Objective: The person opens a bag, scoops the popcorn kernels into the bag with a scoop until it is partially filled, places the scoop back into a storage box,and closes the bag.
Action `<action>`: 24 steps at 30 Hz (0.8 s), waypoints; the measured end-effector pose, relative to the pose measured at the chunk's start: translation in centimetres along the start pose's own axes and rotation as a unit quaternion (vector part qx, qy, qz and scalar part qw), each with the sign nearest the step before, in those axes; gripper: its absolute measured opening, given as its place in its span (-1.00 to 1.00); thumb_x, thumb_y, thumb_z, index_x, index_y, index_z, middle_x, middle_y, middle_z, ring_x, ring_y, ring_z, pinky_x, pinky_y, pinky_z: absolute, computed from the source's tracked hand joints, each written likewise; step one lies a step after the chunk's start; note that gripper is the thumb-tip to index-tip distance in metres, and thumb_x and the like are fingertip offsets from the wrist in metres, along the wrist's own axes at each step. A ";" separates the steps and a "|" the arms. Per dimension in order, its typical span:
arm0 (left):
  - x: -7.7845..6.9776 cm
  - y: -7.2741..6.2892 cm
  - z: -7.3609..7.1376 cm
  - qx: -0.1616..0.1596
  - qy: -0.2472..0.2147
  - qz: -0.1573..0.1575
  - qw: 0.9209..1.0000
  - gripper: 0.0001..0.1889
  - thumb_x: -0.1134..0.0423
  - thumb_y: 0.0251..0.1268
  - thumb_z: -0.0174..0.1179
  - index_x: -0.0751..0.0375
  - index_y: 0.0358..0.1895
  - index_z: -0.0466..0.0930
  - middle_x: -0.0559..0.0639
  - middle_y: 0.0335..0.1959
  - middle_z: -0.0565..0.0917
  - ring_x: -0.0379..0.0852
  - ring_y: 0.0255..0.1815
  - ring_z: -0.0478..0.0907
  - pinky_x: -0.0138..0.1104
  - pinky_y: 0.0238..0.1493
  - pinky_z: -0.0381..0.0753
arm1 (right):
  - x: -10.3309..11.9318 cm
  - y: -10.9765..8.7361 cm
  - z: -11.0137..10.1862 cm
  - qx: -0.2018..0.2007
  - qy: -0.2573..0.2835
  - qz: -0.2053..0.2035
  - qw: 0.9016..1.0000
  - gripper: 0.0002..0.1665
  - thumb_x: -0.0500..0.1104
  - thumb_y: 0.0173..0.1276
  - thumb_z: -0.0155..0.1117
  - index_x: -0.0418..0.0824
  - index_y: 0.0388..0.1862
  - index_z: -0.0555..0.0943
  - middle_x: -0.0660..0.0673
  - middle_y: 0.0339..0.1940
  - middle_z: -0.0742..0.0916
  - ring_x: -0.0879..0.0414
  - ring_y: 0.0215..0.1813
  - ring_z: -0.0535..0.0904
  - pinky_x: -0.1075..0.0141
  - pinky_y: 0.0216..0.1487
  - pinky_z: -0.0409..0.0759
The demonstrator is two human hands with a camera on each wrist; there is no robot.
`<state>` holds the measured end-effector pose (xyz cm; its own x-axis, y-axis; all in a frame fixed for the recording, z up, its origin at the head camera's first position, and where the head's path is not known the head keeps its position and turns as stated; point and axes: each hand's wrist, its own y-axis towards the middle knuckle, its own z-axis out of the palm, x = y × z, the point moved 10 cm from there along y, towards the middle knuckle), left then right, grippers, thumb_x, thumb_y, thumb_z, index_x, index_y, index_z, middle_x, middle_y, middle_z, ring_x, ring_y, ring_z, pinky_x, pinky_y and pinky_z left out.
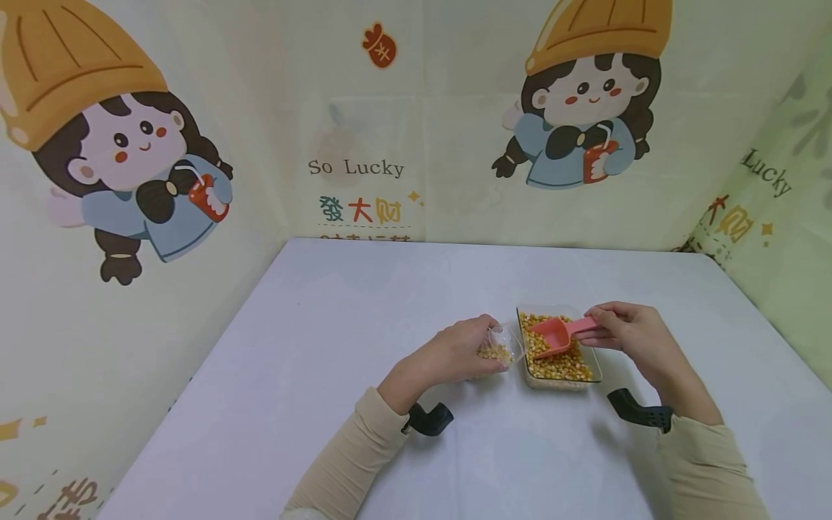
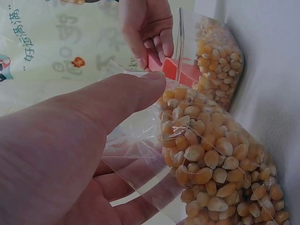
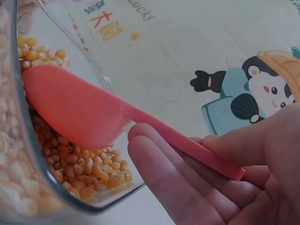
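Observation:
My right hand (image 1: 627, 334) grips the handle of a pink scoop (image 1: 554, 336), whose bowl lies among the corn kernels (image 1: 560, 367) in a clear rectangular container (image 1: 564, 385). In the right wrist view the scoop (image 3: 75, 105) tilts down into the kernels, with thumb and fingers around its handle. Left of the container, my left hand (image 1: 458, 350) holds a clear plastic bag (image 1: 507, 345) by its upper part. Corn kernels (image 2: 220, 164) fill the bag's lower part in the left wrist view, the thumb on one side and fingers on the other.
A white table (image 1: 364, 310) spreads around the container. Behind it hangs a printed cloth (image 1: 468, 180) with cartoon figures, and more cloth rises on both sides. Black wrist mounts (image 1: 430, 419) sit below both hands, near the sleeves.

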<state>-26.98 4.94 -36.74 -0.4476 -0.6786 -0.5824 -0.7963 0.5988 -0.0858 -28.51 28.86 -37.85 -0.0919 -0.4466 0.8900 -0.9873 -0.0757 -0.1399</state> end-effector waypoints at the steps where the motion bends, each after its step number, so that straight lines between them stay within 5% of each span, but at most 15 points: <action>1: 0.0 0.0 0.0 0.000 0.000 0.000 1.000 -0.36 -0.05 0.26 0.34 0.14 0.32 0.37 -0.16 -0.07 0.59 -0.25 -0.22 0.45 -0.45 -0.25 0.44 | -0.1 0.0 0.0 0.000 -0.001 0.001 1.000 -0.30 0.07 0.59 -0.03 -0.52 0.34 0.32 -0.11 -0.14 0.76 0.20 -0.20 0.76 0.34 -0.09 0.69; 24: 0.0 0.0 0.0 0.002 0.002 -0.004 1.000 -0.37 -0.04 0.25 0.35 0.16 0.28 0.38 -0.18 -0.13 0.58 -0.27 -0.25 0.46 -0.46 -0.29 0.44 | -1.0 -0.3 -0.6 0.024 0.044 0.023 0.998 -0.25 0.12 0.58 -0.02 -0.51 0.37 0.27 0.08 -0.20 0.78 0.21 -0.11 0.76 0.33 -0.01 0.67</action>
<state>-27.03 4.94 -36.73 -0.4425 -0.6850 -0.5788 -0.7986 0.5946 -0.0933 -28.17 29.87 -38.41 -0.1509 -0.3700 0.9167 -0.9743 -0.1011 -0.2011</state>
